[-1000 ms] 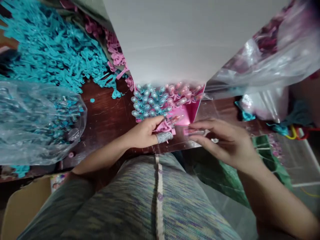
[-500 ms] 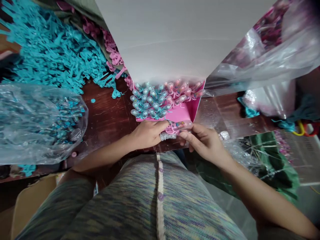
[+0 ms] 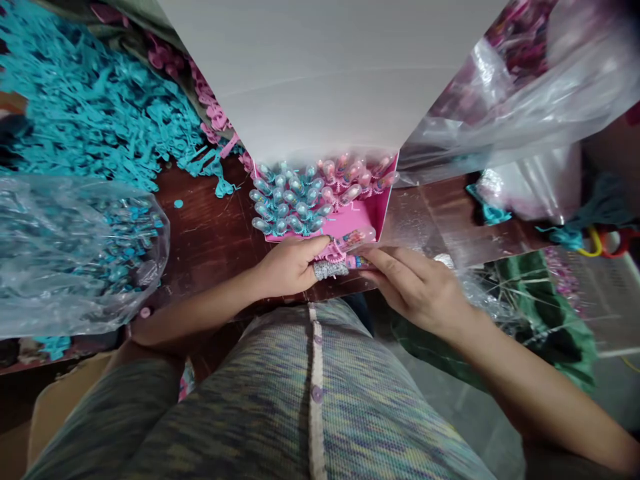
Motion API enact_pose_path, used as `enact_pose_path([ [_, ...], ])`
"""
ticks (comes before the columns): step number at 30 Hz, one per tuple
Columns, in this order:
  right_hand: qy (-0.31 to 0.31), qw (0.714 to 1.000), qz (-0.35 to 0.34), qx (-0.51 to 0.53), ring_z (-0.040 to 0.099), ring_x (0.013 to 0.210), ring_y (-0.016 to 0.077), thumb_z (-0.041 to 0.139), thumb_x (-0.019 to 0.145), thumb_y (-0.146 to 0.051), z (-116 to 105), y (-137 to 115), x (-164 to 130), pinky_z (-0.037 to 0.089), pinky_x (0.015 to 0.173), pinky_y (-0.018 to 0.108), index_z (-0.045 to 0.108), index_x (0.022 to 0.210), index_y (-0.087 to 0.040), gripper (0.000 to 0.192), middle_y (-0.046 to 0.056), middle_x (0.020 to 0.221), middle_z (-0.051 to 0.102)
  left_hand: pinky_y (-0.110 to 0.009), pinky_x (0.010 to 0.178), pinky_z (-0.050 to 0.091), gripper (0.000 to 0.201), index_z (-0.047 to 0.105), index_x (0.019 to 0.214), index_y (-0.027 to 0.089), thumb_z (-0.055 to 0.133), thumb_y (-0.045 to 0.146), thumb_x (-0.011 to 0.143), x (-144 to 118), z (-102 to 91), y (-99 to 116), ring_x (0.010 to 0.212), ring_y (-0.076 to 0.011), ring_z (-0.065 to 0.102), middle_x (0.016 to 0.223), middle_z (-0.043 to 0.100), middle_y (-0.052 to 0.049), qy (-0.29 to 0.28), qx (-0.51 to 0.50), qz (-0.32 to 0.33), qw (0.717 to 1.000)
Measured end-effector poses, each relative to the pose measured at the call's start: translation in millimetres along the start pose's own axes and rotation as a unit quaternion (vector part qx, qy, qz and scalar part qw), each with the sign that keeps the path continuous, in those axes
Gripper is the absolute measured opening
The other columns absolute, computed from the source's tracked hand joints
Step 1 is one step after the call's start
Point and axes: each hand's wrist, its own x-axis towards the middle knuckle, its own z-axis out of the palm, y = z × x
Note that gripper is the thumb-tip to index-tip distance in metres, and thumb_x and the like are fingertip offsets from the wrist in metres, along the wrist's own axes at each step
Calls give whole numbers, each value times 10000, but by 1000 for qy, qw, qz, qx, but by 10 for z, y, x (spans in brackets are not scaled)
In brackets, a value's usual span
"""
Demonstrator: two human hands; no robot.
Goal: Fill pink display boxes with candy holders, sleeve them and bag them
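Clear capsule toy [image 3: 356,238] with a pink frilled base sits at the near edge of the pink tray [image 3: 350,223], pinched between both hands right at the desk [image 3: 210,233] edge. Left hand [image 3: 290,267] pinches the frilled base, fingers closed on it; a glittery silver wrap covers one fingertip [image 3: 330,269]. Right hand [image 3: 415,287] has come back in from the right since a second ago, when it held a separate small piece out over the desk; now its fingers are closed narrow on the capsule end, touching the left hand's. Reads as the two parts being pressed together, judging by the contact.

Tray holds rows of finished capsules: teal ones [image 3: 285,200] on the left, pink ones [image 3: 350,177] on the right, near rows not yet filled. A white card panel [image 3: 325,73] stands over the tray's far side.

Further out: teal plastic pieces [image 3: 100,107] heaped far left, clear bag [image 3: 75,253] of teal parts near left, clear bag [image 3: 525,100] of pink stock right.

No readable brand, label or writing; the print inside the capsule is too small to tell.
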Motion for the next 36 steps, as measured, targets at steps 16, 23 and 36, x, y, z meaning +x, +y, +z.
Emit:
enact_pose_path([
  [16, -16, 992, 60, 111, 780, 993, 208, 646, 1054, -254, -50, -19, -78, 663, 857, 313, 638, 1371, -242, 317, 82, 1124, 787, -287, 677, 522, 266, 649, 990, 190, 553, 427, 1062, -2, -129, 96, 757, -194, 718, 860, 747, -57, -91, 66, -22, 993],
  [23, -33, 984, 72, 162, 784, 1010, 214, 628, 1061, -274, -74, -4, -38, 669, 870, 328, 676, 1350, -260, 293, 78, 1141, 797, -378, 913, 610, 284, 648, 1259, 178, 546, 337, 1048, -30, -23, 35, 1101, -258, 767, 1157, 793, -131, -52, 24, 30, 998],
  [36, -21, 981, 67, 178, 705, 1285, 300, 778, 967, -412, -199, 119, -96, 694, 855, 388, 329, 1688, -335, 854, 159, 1569, 581, -324, 789, 595, 197, 706, 1091, 187, 584, 327, 1026, 95, -149, 126, 896, -200, 759, 1013, 802, -89, -172, -213, -63, 960],
])
